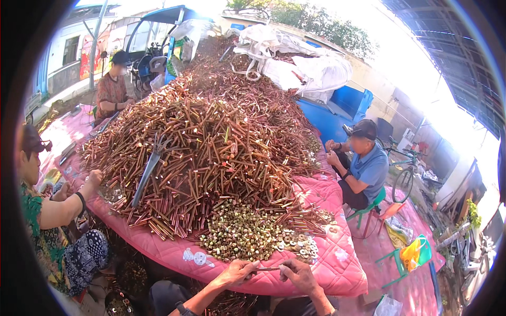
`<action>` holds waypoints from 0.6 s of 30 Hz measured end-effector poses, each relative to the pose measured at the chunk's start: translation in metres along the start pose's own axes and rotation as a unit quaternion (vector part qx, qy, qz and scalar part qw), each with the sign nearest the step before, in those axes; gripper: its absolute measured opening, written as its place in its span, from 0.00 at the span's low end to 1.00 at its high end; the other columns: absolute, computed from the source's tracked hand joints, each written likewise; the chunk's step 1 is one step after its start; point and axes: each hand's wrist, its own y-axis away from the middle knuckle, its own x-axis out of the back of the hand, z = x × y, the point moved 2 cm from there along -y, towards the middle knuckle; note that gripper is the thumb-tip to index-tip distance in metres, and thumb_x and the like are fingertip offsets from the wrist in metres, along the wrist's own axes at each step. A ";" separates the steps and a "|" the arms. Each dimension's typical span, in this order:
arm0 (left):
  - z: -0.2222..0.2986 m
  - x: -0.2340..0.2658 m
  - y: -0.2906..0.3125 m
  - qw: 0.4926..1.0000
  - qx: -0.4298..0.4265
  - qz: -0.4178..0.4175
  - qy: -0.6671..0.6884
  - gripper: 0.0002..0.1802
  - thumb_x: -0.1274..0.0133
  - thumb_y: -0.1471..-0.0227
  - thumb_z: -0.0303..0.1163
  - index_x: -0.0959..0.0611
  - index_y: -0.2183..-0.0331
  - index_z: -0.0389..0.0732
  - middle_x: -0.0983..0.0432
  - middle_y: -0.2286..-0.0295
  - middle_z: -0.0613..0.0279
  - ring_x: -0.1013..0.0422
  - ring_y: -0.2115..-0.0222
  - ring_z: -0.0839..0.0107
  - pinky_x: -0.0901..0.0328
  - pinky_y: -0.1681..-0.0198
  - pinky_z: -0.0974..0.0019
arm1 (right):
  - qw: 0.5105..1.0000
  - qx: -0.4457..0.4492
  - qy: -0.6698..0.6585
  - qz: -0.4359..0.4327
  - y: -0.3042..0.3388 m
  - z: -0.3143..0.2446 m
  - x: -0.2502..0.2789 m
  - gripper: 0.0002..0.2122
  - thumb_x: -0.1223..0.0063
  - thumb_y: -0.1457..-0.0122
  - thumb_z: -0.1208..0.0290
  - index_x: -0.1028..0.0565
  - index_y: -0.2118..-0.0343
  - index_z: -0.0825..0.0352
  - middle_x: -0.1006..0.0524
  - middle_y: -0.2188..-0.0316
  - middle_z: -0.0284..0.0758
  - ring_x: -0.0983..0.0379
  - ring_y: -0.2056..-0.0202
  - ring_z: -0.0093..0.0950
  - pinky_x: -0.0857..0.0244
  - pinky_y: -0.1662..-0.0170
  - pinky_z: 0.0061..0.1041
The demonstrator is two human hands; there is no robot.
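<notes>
L hand (240,272) is mostly curled, thumb + fingers pinching one end of a thin metal rod (268,269); R hand (299,275) is nearly closed too, w/ the other end btwn thumb and fingers. Rod's abt level, near the front edge of the pink quilt (340,263), just this side of the brassy nuts (237,231). Fingers cover both rod ends, so can't tell what's on them, and any threading is too small to see tbh. Forearms get cut off at the bottom; the co-worker on the left (58,210) is partly lost in the black rim. Quilt's puffy w/ diamond stitching, the nuts are chunky, washers (301,245) are flat rings, and the big rod heap (211,142) is all straight coppery sticks, super jumbled.
</notes>
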 end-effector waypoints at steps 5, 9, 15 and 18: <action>-0.013 0.004 -0.008 1.000 -0.019 0.021 0.001 0.26 0.52 0.37 0.49 0.21 0.77 0.38 0.36 0.86 0.73 0.43 0.87 0.83 0.49 0.84 0.73 | 0.992 -0.028 -0.102 0.064 0.003 -0.013 -0.014 0.07 0.49 0.39 0.75 0.22 0.61 0.70 0.23 0.74 0.29 0.28 0.73 0.18 0.33 0.69 0.21; -0.014 0.002 -0.001 0.999 -0.015 0.026 0.015 0.26 0.52 0.37 0.49 0.21 0.78 0.39 0.35 0.87 0.73 0.42 0.86 0.82 0.48 0.83 0.73 | 0.981 -0.029 -0.170 0.092 0.007 -0.021 -0.020 0.06 0.44 0.39 0.76 0.22 0.62 0.71 0.22 0.75 0.30 0.27 0.74 0.16 0.32 0.68 0.17; -0.012 0.003 -0.004 1.000 0.004 0.026 0.005 0.26 0.52 0.36 0.48 0.20 0.78 0.38 0.33 0.86 0.72 0.39 0.85 0.80 0.44 0.82 0.72 | 0.979 -0.020 -0.170 0.113 0.009 -0.016 -0.021 0.06 0.43 0.40 0.77 0.22 0.61 0.72 0.21 0.73 0.32 0.25 0.72 0.19 0.30 0.67 0.18; -0.029 0.012 -0.010 0.880 -0.398 0.108 -0.235 0.25 0.53 0.36 0.43 0.21 0.79 0.37 0.33 0.86 0.72 0.38 0.84 0.79 0.43 0.82 0.71 | 0.988 -0.014 -0.126 0.084 0.002 -0.038 -0.022 0.07 0.43 0.39 0.77 0.23 0.59 0.72 0.21 0.71 0.32 0.24 0.70 0.18 0.29 0.65 0.18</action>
